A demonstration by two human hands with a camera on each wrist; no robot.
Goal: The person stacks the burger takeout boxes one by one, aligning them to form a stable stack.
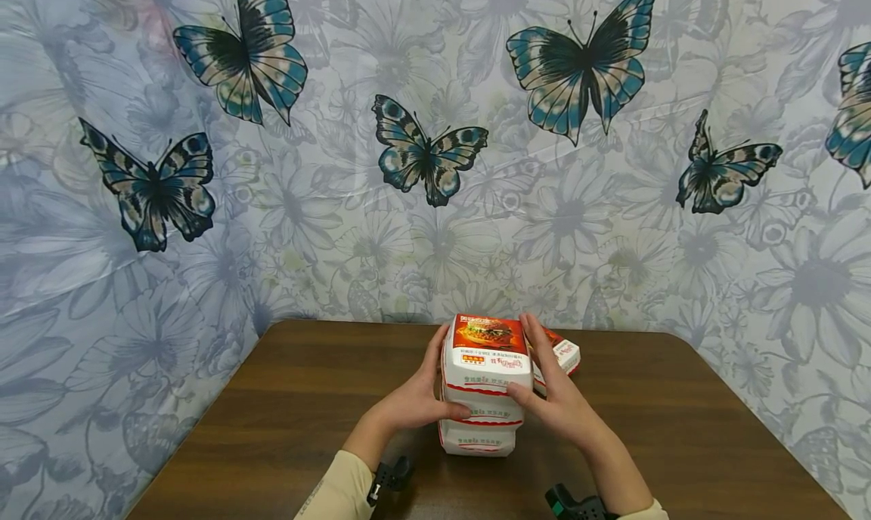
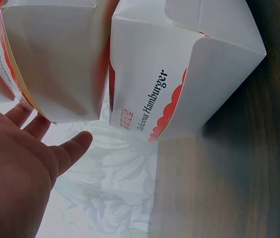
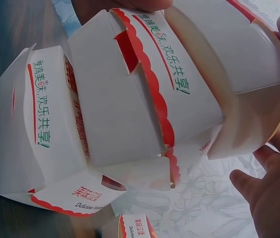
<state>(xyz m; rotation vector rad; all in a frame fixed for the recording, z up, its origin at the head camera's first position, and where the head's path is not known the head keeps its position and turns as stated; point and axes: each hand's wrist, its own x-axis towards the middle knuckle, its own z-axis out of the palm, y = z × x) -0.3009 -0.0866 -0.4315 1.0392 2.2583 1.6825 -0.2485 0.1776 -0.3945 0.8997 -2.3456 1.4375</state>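
Three white and red hamburger boxes (image 1: 486, 376) (image 3: 115, 89) stand stacked, slightly askew, on the wooden table. My left hand (image 1: 411, 399) (image 2: 16, 168) grips the stack from the left, thumb across the front of the middle box and fingers up along the side. On the right, my right hand (image 1: 561, 399) (image 3: 274, 188) holds the top box, thumb at its front corner and fingers against its far right side. The top box's lid has a red burger picture. In the left wrist view the lower box (image 2: 150, 74) sits on the table, apart from my fingers.
Another hamburger box (image 1: 566, 354) (image 3: 137, 227) lies behind the stack to the right, partly hidden by my right hand. The brown table (image 1: 306, 384) ends at a wall covering (image 1: 327, 225) printed with flowers and butterflies.
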